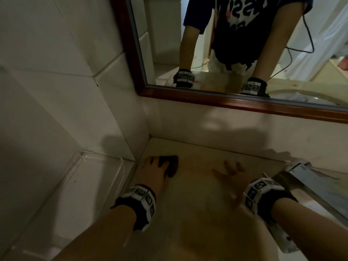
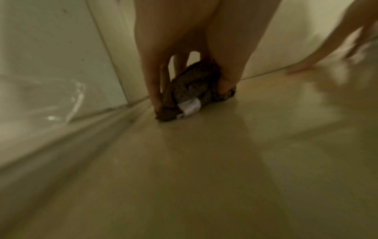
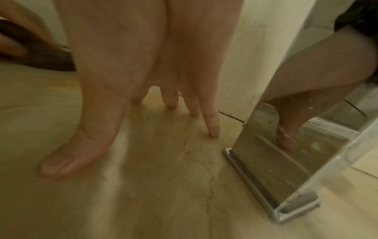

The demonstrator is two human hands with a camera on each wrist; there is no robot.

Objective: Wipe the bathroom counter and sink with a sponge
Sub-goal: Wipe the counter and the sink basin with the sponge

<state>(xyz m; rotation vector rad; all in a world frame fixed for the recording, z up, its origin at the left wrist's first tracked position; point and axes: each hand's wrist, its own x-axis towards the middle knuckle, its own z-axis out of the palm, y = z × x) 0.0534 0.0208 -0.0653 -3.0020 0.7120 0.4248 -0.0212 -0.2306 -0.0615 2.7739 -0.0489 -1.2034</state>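
Note:
My left hand (image 1: 157, 169) grips a dark brown sponge (image 1: 170, 165) and holds it down on the beige counter (image 1: 197, 204), close to the back left corner. In the left wrist view the fingers and thumb curl round the sponge (image 2: 192, 90), which carries a small white tag (image 2: 189, 105). My right hand (image 1: 232, 176) lies flat on the counter with fingers spread and holds nothing. The right wrist view shows its fingertips (image 3: 213, 131) and thumb pressed on the counter (image 3: 163, 186). The sink bowl shows only as a reflection in the mirror.
A shiny chrome fixture (image 1: 308, 187) stands on the counter just right of my right wrist, also seen close by as the chrome fixture (image 3: 270, 161). A wood-framed mirror (image 1: 235, 102) hangs above the backsplash. White tiled wall (image 1: 56, 91) and a glass panel edge (image 1: 98, 162) bound the left side.

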